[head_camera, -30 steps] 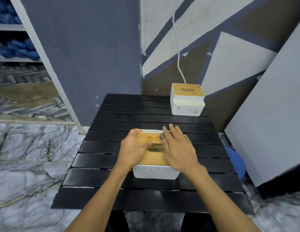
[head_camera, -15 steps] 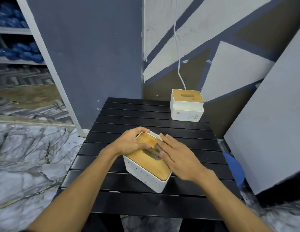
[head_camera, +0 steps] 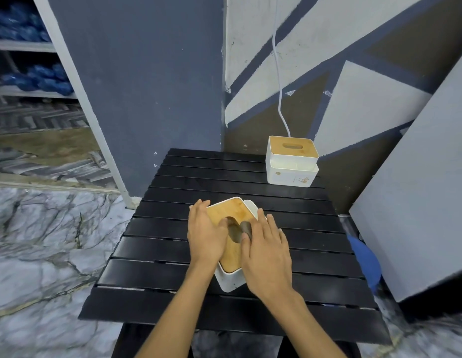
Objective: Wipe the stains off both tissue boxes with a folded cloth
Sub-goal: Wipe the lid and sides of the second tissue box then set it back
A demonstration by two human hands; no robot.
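Head view only, says the first; so where is the box being wiped?

The second: The near tissue box (head_camera: 231,282) sits on the middle slats of the black table (head_camera: 173,254). It is turned cornerwise to the person, bamboo lid (head_camera: 230,213) up, with the slot (head_camera: 232,232) showing between the hands.

The first: And the cloth?

The second: A small dark grey wad, which I take for the folded cloth (head_camera: 246,227), lies on the lid at the slot's right edge, under the thumb side of the right hand (head_camera: 268,249). That hand's fingers lie straight and flat, pressing down. Whether the thumb also nips the cloth I cannot tell.

The first: Why the other hand on top?

The second: The left hand (head_camera: 205,233) rests flat on the lid's left half, fingers straight, holding nothing. I judge it pins the light box so the rubbing cannot slide it along the slats.

The first: The second box?

The second: The far tissue box (head_camera: 292,174) stands at the table's back right, well apart from the hands, with faint marks on its white front. It probably waits its turn. Behind it a white cable (head_camera: 279,86) hangs down the painted wall, and a grey board (head_camera: 418,202) leans at the right.
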